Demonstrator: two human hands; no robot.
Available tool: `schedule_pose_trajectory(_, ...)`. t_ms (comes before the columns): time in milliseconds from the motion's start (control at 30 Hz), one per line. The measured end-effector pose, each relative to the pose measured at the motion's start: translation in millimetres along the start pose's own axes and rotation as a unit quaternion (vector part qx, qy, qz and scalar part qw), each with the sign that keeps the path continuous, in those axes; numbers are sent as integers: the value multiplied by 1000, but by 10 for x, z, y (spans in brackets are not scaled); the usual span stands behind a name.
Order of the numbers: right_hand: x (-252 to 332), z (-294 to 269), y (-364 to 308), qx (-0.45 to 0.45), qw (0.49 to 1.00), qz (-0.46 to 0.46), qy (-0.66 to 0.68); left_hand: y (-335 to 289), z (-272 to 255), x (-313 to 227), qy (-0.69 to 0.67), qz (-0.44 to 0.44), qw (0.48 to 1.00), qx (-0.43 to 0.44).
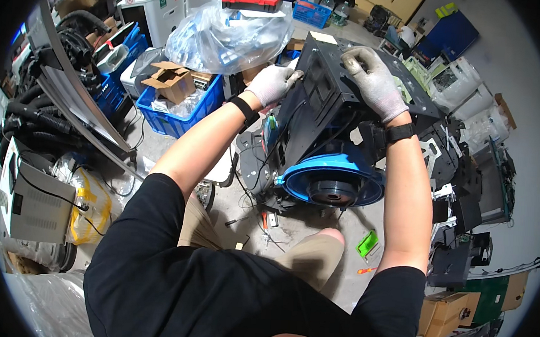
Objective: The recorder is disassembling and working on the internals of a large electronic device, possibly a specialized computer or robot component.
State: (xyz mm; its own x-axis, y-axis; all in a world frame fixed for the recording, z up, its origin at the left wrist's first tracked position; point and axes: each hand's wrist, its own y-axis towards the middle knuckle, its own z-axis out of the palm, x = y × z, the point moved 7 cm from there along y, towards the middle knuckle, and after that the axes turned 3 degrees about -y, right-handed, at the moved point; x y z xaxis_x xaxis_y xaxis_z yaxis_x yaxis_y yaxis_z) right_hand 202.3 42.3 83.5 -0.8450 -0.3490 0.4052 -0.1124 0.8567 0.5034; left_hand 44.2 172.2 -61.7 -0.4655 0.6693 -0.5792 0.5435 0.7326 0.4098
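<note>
A large black machine housing [324,85] stands in front of me, with a round blue ring [294,175] around a dark hub [333,192] at its near end. My left hand [271,86], in a whitish glove, is closed at the housing's left upper edge. Over the top of the housing is my right hand [377,88], also gloved, the glove darkened at the fingertips. Its fingers are curled in; anything between them is too small to make out. Thin black cables hang along the housing's left side.
A blue crate [167,123] with an open cardboard box [171,83] stands left. Behind it lies a plastic-wrapped bundle [228,39] under a red case [252,0]. On the floor are a green tray [367,243] and an orange-handled tool [367,271]. Black machine parts [453,263] crowd the right.
</note>
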Motion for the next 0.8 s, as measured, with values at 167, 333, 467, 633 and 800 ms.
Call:
schedule_pose_trajectory(167,-56,9,10,8,1000,10,4,21,344,330,-448,-195,866,103)
schedule_pose_trajectory(333,-122,30,22,8,1000,5,25,-11,186,320,-250,-170,951,-66)
schedule_pose_trajectory(467,-143,26,24,18,999,12,45,-279,-148,-50,-24,52,968,-244)
schedule_pose_trajectory(633,-105,8,18,15,999,7,28,-278,6,38,-102,3,988,-117)
schedule_pose_trajectory(800,-117,15,19,15,999,20,30,-272,350,169,-253,-119,960,-1)
